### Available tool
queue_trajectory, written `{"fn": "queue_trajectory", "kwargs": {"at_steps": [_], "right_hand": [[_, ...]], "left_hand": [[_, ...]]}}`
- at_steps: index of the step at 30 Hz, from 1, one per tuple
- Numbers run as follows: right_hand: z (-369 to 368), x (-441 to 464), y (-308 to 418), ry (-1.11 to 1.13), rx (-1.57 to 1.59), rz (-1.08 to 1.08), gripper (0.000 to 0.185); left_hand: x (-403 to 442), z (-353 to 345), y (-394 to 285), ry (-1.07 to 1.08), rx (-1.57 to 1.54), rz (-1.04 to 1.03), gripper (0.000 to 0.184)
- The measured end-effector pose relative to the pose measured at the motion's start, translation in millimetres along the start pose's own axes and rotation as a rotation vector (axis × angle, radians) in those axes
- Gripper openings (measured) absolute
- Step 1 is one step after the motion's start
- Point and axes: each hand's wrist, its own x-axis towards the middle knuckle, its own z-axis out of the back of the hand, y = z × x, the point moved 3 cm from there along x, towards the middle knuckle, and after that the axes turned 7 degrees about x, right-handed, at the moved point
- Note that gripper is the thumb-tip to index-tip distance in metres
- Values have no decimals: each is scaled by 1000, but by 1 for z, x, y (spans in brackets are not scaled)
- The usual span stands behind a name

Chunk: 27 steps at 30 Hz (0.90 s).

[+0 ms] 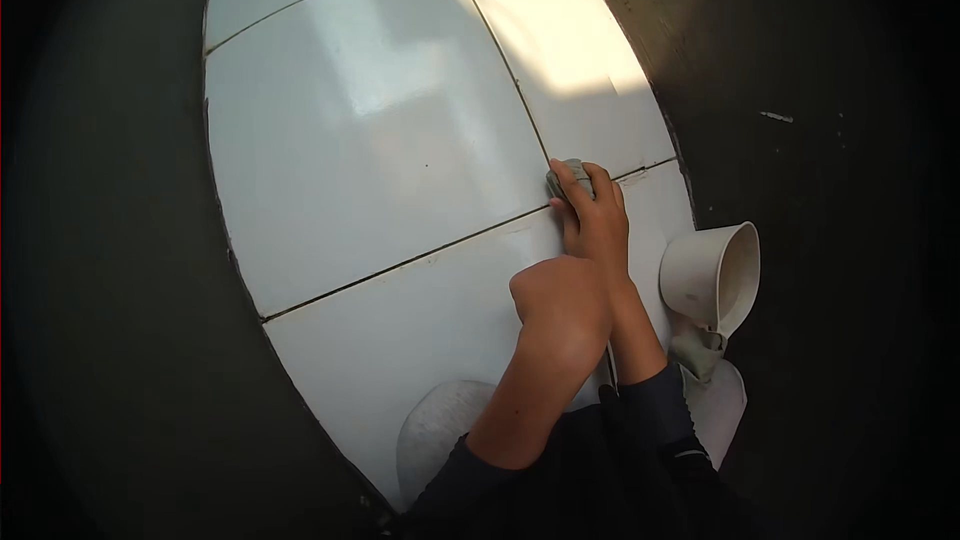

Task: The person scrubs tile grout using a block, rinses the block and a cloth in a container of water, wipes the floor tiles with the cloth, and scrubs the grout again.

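My right hand (592, 210) is closed over a small grey-green pad (566, 180), which looks like a folded cloth or sponge. The pad rests on white tiles (370, 170), right where dark joint lines cross. Bent at the wrist, my left hand (552, 290) lies close against the right wrist, or overlaps it. Its fingers are turned away from view, so I cannot see what they hold, if anything.
A white dipper-like cup (690, 275) lies tipped at the tiles' right edge, with a greyish cloth (698, 352) below. Pale rounded shapes flank my arms, one at left (440, 430), one at right (722, 410). Dark grey floor (820, 190) borders the tiles.
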Motion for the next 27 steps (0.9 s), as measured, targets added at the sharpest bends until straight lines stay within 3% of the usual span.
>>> {"fn": "queue_trajectory", "kwargs": {"at_steps": [8, 10, 16, 24, 27], "right_hand": [[-43, 116, 15, -44, -18, 86, 35], [-33, 96, 12, -16, -8, 69, 37], [2, 2, 2, 24, 16, -18, 44], [-40, 115, 12, -15, -16, 121, 39], [-25, 84, 8, 18, 25, 99, 40]], "left_hand": [[2, 1, 1, -32, 13, -15, 17], [4, 5, 1, 74, 25, 26, 8], [1, 3, -2, 30, 11, 16, 8], [3, 2, 1, 42, 30, 21, 8], [6, 5, 0, 39, 28, 5, 8]]}}
